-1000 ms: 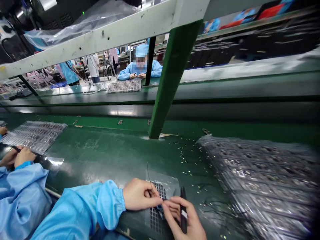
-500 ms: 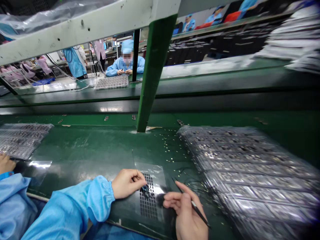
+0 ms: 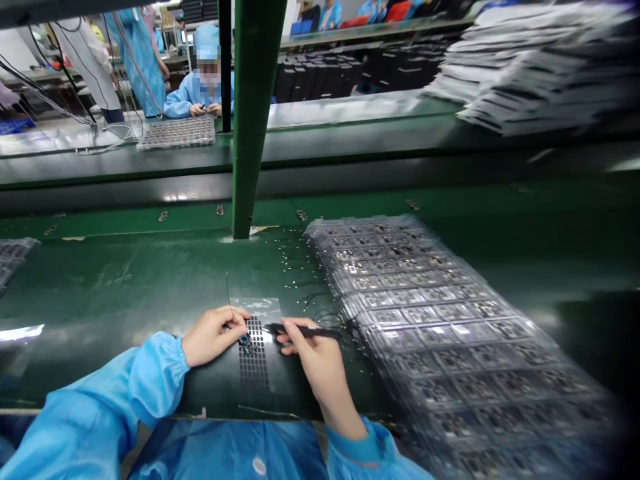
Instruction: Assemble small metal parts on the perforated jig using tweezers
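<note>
My left hand [image 3: 216,335] pinches a small dark electronic part [image 3: 245,340] with a thin black wire rising from it. Under that part lies a clear sheet [image 3: 273,310] bearing rows of small black pads [image 3: 256,370]. From the right, my right hand [image 3: 313,350] grips black tweezers [image 3: 300,330] like a pen, their tips pointing left above the sheet's right side, a little apart from the part. The fingertips of my left hand partly cover the part.
Stacked clear trays of components [image 3: 425,313] fill the right side. A green post [image 3: 255,120] rises beyond the sheet. Small bright bits and wires lie by the trays. Across the line, a person [image 3: 193,90] sits behind another tray [image 3: 177,132]; white sheets [image 3: 530,67] are piled back right.
The view has shifted, so the scene sits further left and higher. My right hand has turned, and its tweezers now lie nearly level, pointing at the sheet. My left hand still holds the part.
</note>
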The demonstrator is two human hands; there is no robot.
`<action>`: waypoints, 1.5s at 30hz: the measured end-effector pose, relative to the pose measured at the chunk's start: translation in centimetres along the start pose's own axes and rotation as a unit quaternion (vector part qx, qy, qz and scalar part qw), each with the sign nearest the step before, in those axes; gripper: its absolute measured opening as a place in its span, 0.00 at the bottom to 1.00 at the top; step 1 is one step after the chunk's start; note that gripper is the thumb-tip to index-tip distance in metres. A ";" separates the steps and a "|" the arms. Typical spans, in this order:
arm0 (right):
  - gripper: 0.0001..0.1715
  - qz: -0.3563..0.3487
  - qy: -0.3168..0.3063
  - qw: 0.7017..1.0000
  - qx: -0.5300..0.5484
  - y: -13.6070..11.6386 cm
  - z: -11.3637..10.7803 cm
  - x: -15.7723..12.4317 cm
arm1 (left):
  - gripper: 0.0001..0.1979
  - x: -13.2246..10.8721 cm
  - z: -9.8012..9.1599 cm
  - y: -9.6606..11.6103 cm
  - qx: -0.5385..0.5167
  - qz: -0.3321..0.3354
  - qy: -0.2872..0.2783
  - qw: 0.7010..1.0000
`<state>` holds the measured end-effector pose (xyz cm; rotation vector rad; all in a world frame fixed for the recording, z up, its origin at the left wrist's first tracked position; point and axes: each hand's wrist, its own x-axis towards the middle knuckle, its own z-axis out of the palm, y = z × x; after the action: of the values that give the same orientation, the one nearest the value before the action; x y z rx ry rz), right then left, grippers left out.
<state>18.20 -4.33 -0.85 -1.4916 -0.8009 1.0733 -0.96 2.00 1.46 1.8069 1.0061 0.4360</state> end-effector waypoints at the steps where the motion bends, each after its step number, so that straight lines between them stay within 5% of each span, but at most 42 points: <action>1: 0.26 0.001 -0.002 1.000 -0.009 -0.2 0.2 0.5 | 0.07 0.0 0.0 0.0 0.011 0.007 -0.005 1.000; 15: 0.22 -0.001 0.016 0.998 -0.056 0.1 0.9 1.1 | 0.06 1.3 0.0 1.0 0.006 -0.008 -0.071 0.997; 35: 0.17 -0.051 0.003 0.989 -0.141 0.3 0.7 0.9 | 0.06 1.5 0.1 0.8 0.011 -0.002 -0.077 0.997; 45: 0.22 -0.008 0.010 0.998 0.055 -0.3 0.4 1.2 | 0.06 1.7 0.2 0.7 -0.018 -0.017 -0.084 0.996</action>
<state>18.31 -3.03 -0.77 -1.3996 -0.7269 1.0717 0.48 3.12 1.74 1.7605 0.9054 0.2734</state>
